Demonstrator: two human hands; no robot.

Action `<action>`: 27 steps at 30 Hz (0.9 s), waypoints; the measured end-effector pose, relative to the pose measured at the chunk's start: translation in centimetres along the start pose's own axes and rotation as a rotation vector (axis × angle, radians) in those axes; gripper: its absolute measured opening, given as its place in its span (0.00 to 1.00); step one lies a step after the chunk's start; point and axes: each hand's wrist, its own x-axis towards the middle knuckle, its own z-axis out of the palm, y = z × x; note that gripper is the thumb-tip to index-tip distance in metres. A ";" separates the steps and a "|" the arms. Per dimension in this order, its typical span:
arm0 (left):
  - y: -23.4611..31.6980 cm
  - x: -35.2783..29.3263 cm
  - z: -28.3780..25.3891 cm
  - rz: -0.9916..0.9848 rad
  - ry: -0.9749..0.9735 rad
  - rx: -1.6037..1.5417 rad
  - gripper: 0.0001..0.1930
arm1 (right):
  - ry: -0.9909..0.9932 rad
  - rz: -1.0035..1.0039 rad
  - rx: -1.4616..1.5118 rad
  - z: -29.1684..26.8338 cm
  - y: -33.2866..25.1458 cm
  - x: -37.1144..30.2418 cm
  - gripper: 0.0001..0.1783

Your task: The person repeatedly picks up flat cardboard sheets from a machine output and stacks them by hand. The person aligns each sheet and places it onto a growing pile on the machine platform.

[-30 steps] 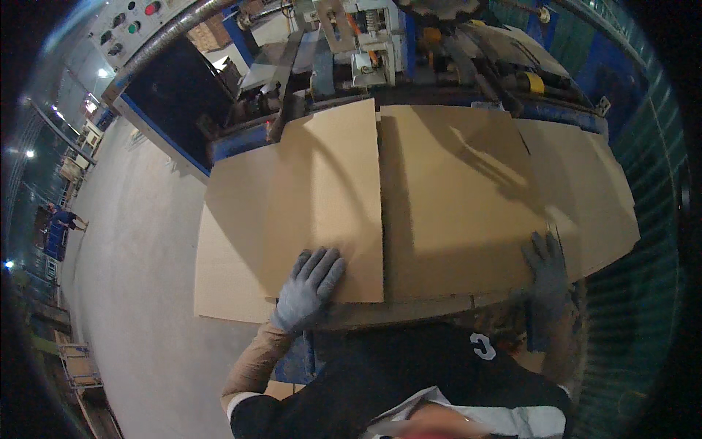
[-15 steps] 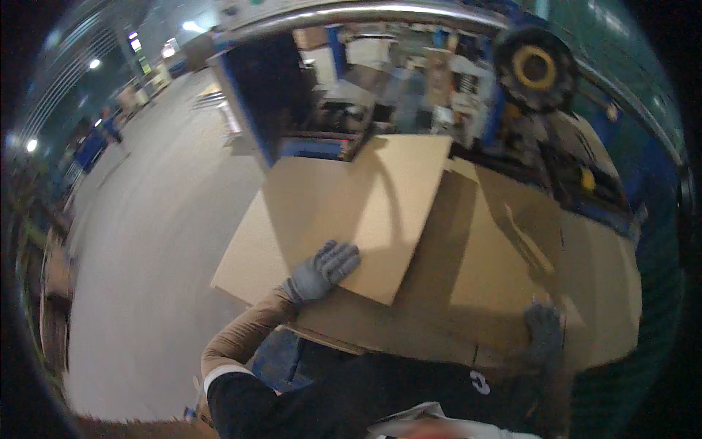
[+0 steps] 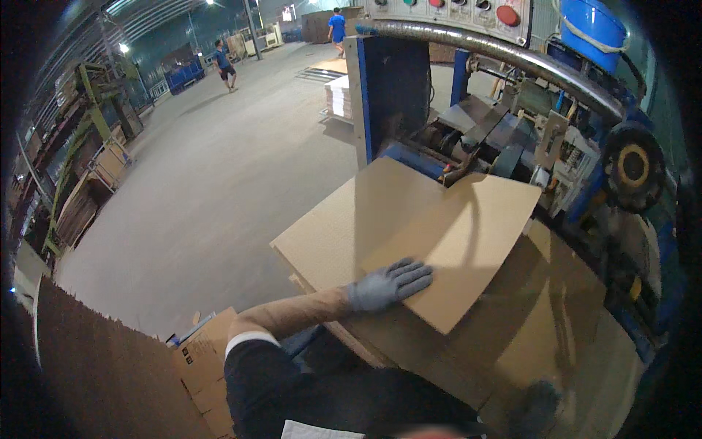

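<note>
A tan cardboard sheet (image 3: 475, 249) lies with its far edge against the machine's blue-edged feed opening. My left hand (image 3: 391, 284), in a grey glove, rests flat on its near edge with the fingers stretched out. Beneath and to the right spreads a larger cardboard surface (image 3: 468, 358), partly in shadow. My right hand (image 3: 537, 406), also gloved, is low at the right over that surface. It is dark and blurred, so its fingers cannot be made out.
The machine has a metal bar (image 3: 504, 55), a black wheel (image 3: 632, 167) and a button panel (image 3: 457, 13). A blue bucket (image 3: 592, 29) stands at top right. Stacked cardboard (image 3: 110, 366) is at lower left. Two people (image 3: 224, 64) are on the far floor.
My view has turned left, so sheet and machine sit further right in the picture. My left hand stays flat on the sheet. The right hand appears lower and darker.
</note>
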 end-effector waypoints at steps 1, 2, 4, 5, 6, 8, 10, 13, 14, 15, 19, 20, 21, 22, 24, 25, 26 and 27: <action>-0.1 0.8 0.5 0.001 0.026 -0.023 0.30 | -0.015 0.021 0.003 -0.1 0.6 0.7 0.46; -0.3 1.9 1.2 0.026 0.050 -0.001 0.30 | -0.044 0.041 -0.005 -0.1 1.2 1.5 0.45; -1.7 5.2 2.6 0.040 0.109 0.018 0.31 | 0.000 0.023 -0.105 -0.1 2.9 4.0 0.44; -2.2 6.9 3.3 0.050 0.086 0.054 0.32 | 0.169 -0.022 -0.022 -0.1 3.6 5.4 0.40; -2.9 8.7 3.7 0.013 0.125 0.015 0.32 | 0.334 -0.113 -0.057 -0.1 4.4 7.0 0.35; -4.4 12.6 3.7 -0.070 0.099 -0.037 0.31 | 0.388 0.075 0.411 0.4 5.6 11.5 0.32; -4.4 16.2 3.3 -0.252 0.092 0.057 0.31 | 0.485 0.158 0.645 1.0 7.3 14.5 0.29; -3.2 17.1 1.1 -0.565 0.246 0.216 0.31 | 0.595 0.130 -0.061 2.2 8.3 13.9 0.27; -2.7 15.0 0.0 -0.604 0.380 0.121 0.30 | 0.600 0.202 0.053 2.6 8.0 12.4 0.27; -2.3 12.2 -1.2 -0.671 0.458 -0.002 0.30 | 0.598 0.242 0.112 2.9 7.3 10.3 0.26; -2.2 -4.1 -5.2 -1.500 0.566 -0.081 0.40 | 0.527 0.362 0.257 4.0 1.2 0.4 0.26; -2.3 -6.8 -5.1 -1.699 0.577 -0.090 0.44 | 0.522 0.385 0.285 4.1 -0.2 -1.2 0.26; -2.3 -8.8 -4.6 -1.750 0.646 -0.142 0.48 | 0.524 0.411 0.305 4.2 -1.4 -2.6 0.26; -2.4 -10.3 -3.9 -1.838 0.669 -0.214 0.52 | 0.532 0.437 0.334 4.3 -2.3 -3.7 0.25; -2.8 -11.9 -2.9 -1.787 0.728 -0.171 0.50 | 0.576 0.483 0.386 4.7 -3.1 -5.3 0.25; -3.0 -12.1 -2.7 -1.780 0.702 -0.181 0.49 | 0.603 0.513 0.416 4.8 -3.1 -5.8 0.25; -3.3 -12.2 -2.7 -1.742 0.755 -0.181 0.49 | 0.643 0.542 0.446 4.8 -2.6 -5.9 0.25; -3.5 -12.1 -2.9 -1.699 0.770 -0.206 0.48 | 0.694 0.572 0.476 4.7 -2.0 -6.2 0.25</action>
